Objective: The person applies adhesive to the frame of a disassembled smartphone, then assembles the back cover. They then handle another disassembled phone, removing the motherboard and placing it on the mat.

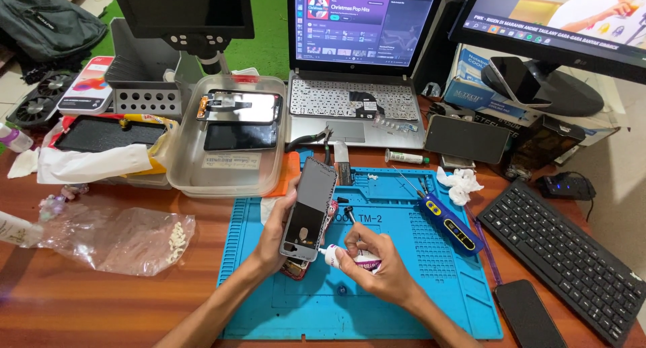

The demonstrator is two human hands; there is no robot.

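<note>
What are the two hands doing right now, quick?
Left hand: closed around a phone, holding it up over the blue mat.
Right hand: closed on a small glue tube, nozzle at the phone's bottom edge.

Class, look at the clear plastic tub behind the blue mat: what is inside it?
Inside the tub lie two dark phone screens, one behind the other, and a pale label nearer the front. Anything beneath the screens is covered.

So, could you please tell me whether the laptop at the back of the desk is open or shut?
Open. The laptop has its lid raised upright, its screen lit with a music player window, and its keyboard exposed, with small parts lying on the keys.
</note>
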